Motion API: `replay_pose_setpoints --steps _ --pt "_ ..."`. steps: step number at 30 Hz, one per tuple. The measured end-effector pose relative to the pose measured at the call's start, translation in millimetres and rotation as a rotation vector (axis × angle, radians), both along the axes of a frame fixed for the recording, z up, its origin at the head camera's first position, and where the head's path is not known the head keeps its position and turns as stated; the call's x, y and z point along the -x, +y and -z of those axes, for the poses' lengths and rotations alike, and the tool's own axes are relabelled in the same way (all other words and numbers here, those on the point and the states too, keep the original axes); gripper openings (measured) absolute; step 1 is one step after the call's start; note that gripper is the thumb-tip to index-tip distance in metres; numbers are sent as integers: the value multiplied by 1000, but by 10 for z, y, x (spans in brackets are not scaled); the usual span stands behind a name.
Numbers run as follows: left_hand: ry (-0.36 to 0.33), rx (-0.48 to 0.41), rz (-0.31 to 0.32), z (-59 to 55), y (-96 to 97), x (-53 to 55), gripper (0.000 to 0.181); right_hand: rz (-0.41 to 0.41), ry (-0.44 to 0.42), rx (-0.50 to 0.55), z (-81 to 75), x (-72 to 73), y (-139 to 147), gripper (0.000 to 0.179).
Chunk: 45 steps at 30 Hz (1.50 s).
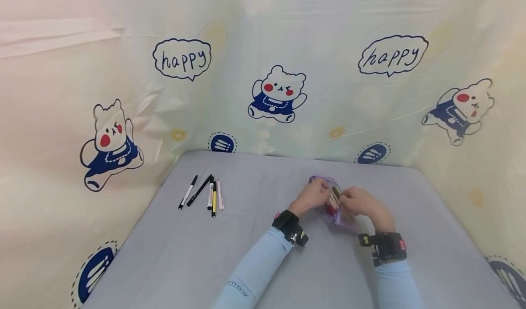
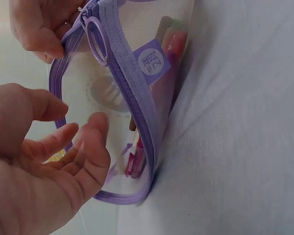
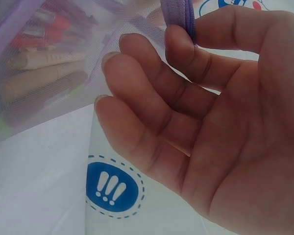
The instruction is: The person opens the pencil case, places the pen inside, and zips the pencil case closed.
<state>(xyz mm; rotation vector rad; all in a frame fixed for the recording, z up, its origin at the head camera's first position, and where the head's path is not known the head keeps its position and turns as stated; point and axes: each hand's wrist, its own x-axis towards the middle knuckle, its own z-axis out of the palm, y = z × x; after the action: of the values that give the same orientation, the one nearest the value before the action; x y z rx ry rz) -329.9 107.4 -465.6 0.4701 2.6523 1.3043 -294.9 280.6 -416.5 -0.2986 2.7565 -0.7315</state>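
Note:
A see-through purple mesh pencil pouch (image 2: 143,105) stands unzipped on the table, right of centre in the head view. Its oval zip pull (image 2: 98,41) hangs by the mouth, and several pens (image 3: 44,81), some red and some brownish, show through the mesh. My right hand (image 1: 363,202) pinches the zipped edge at one end between thumb and forefinger, the other fingers loosely bent. At the mouth of the pouch is my left hand (image 2: 44,161), thumb and fingers spread apart with nothing between them.
To the left on the grey table (image 1: 164,254) lie several loose pens (image 1: 211,194), black, white, yellow and pink, side by side. A patterned curtain (image 1: 328,21) with bears and the word "happy" closes off the back and sides.

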Motion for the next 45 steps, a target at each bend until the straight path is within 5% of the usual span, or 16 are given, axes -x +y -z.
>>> replay_pose_setpoints --steps 13,23,39,45 --pt "66 32 69 -18 -192 -14 20 -7 18 6 44 18 13 21" --pt "149 151 32 -53 -461 10 16 -11 14 -6 50 26 43 22" --pt "266 156 -72 -201 -1073 94 17 -9 -4 8 49 39 12 21" --pt "252 172 -131 -252 -1364 133 17 -16 4 8 56 42 -9 21"
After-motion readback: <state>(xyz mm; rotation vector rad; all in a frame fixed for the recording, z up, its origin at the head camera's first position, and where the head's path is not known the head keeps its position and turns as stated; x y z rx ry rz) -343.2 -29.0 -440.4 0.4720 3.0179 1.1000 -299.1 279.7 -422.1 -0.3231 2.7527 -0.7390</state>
